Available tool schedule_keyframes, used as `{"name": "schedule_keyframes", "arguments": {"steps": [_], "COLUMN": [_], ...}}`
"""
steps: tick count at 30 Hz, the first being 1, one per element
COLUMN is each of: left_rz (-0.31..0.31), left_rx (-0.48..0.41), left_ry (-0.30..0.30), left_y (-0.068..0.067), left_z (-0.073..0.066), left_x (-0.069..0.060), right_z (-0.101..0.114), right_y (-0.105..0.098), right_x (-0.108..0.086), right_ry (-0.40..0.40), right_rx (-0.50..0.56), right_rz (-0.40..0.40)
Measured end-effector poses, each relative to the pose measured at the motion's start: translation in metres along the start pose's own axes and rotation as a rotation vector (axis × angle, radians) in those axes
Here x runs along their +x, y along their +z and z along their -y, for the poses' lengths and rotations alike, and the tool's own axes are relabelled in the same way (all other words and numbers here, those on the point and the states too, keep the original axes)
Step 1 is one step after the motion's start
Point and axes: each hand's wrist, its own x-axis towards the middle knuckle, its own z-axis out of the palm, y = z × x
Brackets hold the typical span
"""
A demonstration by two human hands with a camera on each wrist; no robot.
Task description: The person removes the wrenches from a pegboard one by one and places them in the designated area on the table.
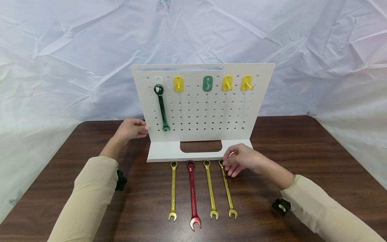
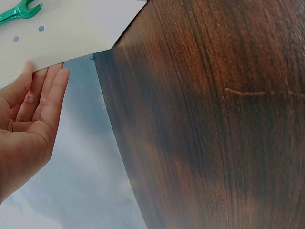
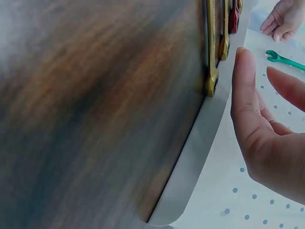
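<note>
A white pegboard [image 1: 193,131] stands on a flat base. My left hand [image 1: 133,129] holds its left edge; in the left wrist view the thumb [image 2: 25,76] lies on the front and the other fingers reach the edge. A green combination wrench [image 1: 162,109] hangs from the leftmost hook. Before the base lie a yellow wrench [image 1: 173,191], a red wrench [image 1: 192,195], another yellow wrench [image 1: 210,190] and a third yellow wrench [image 1: 227,190]. My right hand [image 1: 242,159] hovers by the ring end of this rightmost wrench, its thumb and fingers apart with nothing between them.
On the board are a left yellow hook [image 1: 178,84], a green hook [image 1: 207,83], and two more yellow ones, the inner hook [image 1: 227,83] and the outer hook [image 1: 246,83]. The dark wooden table [image 1: 272,134] ends at a white cloth backdrop [image 1: 90,60].
</note>
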Motion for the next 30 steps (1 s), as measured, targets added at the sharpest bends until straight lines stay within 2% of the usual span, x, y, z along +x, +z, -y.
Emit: {"name": "schedule_keyframes", "arguments": {"steps": [9, 19, 30], "left_rz": [0.000, -0.003, 0.006], "left_rx": [-0.002, 0.000, 0.005], "left_ry": [0.017, -0.001, 0.016], "left_y": [-0.001, 0.000, -0.001], "left_z": [0.002, 0.001, 0.002], "left_x": [0.002, 0.002, 0.001], "right_z": [0.009, 0.024, 0.046], "right_y": [-0.002, 0.001, 0.008], "right_x": [0.006, 0.018, 0.030], "right_ry": [-0.040, -0.068, -0.118], "right_rx": [-0.010, -0.027, -0.124], "right_rz": [0.023, 0.025, 0.009]}}
